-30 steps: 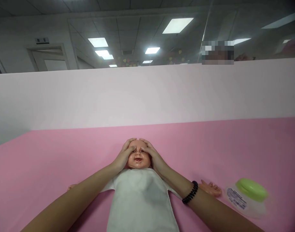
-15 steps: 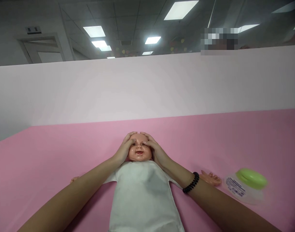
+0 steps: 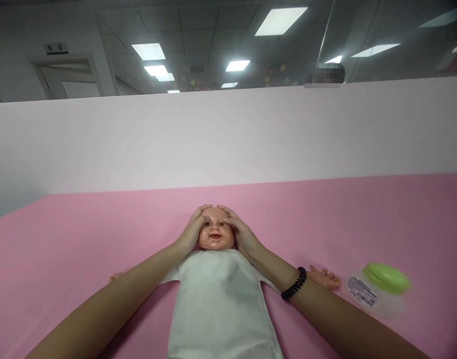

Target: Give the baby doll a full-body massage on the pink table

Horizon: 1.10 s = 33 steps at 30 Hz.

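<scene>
Plastic-headed baby doll in white cloth [image 3: 221, 304] lies face-up, near centre, on flat pink bench [image 3: 101, 224], head [image 3: 216, 237] to the far side. Left hand [image 3: 194, 229] and right hand [image 3: 246, 237] cup that head from either side, gripping it between them, thumbs by the eyes. Black coiled band [image 3: 293, 283] rings right arm [image 3: 321, 304]. Translucent labelled container [image 3: 363, 291] with lime-green oval lid [image 3: 385, 278] at right.

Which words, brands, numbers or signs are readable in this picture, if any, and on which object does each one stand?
No text can be read.
Purple print on the green-capped bottle: too blurred to read.
Sign above the door: too small to read.
</scene>
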Motion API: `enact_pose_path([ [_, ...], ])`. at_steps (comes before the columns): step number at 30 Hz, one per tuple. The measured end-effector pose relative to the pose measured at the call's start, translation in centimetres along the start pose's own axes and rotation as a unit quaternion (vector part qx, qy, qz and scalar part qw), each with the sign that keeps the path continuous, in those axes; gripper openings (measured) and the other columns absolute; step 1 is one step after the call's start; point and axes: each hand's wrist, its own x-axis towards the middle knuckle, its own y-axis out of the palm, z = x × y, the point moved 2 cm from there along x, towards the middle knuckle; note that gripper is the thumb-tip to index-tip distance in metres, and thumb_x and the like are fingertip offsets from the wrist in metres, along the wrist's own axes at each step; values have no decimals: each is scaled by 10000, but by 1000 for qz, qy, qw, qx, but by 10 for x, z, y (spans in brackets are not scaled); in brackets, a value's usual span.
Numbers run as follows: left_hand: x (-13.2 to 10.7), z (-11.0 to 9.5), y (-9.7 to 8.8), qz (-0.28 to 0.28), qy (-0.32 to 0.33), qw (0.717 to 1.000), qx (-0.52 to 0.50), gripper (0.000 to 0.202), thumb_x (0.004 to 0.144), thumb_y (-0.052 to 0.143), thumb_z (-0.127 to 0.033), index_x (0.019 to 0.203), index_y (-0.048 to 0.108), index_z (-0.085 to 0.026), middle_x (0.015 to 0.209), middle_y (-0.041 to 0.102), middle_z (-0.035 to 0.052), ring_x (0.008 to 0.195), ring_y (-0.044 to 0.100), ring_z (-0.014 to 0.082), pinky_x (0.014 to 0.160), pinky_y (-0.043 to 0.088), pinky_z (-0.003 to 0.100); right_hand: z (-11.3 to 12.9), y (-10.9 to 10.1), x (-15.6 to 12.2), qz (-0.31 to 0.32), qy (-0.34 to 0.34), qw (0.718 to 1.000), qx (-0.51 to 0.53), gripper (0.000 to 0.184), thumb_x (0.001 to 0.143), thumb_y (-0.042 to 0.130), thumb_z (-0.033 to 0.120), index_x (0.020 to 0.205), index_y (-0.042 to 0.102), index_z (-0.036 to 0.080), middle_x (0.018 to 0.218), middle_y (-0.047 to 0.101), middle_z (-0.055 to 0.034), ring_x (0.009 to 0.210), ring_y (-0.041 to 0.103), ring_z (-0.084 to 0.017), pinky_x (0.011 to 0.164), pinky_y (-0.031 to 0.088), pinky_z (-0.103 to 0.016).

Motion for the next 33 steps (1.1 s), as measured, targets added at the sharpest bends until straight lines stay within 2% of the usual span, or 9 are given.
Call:
enact_pose_path([
  [4,0,2,-3,17,4,1000,2,463,838,590,-286,1296,550,-228,1293,640,97,1164,631,263,950,522,341,1,1,-1,3,4,1000,11,510,722,709,324,1226,640,283,1332,648,-37,1269,591,-281,1087,489,-428],
  [9,-2,3,-7,16,6,1000,22,532,825,687,-340,1330,543,-255,1447,547,91,1262,578,280,971,518,341,-3,-3,0,20,-16,999,-26,595,714,824,345,1273,623,310,1351,632,-33,1250,603,-266,1035,524,-396],
  [14,-4,-3,-1,18,-1,1000,14,481,850,594,-318,1318,531,-232,1353,608,94,1211,611,267,993,510,354,-4,-4,2,20,-6,1000,-14,597,725,830,343,1281,617,308,1328,640,-37,1214,622,-265,1023,526,-402],
  [19,-6,-8,4,5,-10,1000,-7,476,823,539,-282,1293,527,-209,1275,645,100,1188,626,267,1006,505,364,-3,-2,0,27,10,999,23,550,743,769,269,1272,621,303,1303,652,-34,1200,627,-266,1039,512,-422],
  [24,-4,-1,-1,22,4,1000,2,463,847,596,-333,1294,531,-233,1305,632,93,1216,610,274,1017,501,374,0,-2,-3,33,7,999,16,583,742,791,288,1295,607,303,1324,638,-43,1194,632,-267,1032,521,-424],
  [29,-3,2,-6,19,4,999,29,542,827,686,-356,1336,528,-258,1482,510,91,1294,557,289,1029,498,384,0,-2,-2,28,-7,999,-18,633,722,855,332,1301,601,301,1361,616,-48,1219,624,-259,1044,523,-400],
  [33,-4,-1,-3,19,0,1000,19,516,837,646,-346,1331,530,-254,1420,566,91,1275,573,291,1042,493,394,-2,-3,-1,22,-5,1000,-11,604,748,827,345,1307,602,301,1343,626,-45,1231,615,-262,1052,518,-413],
])
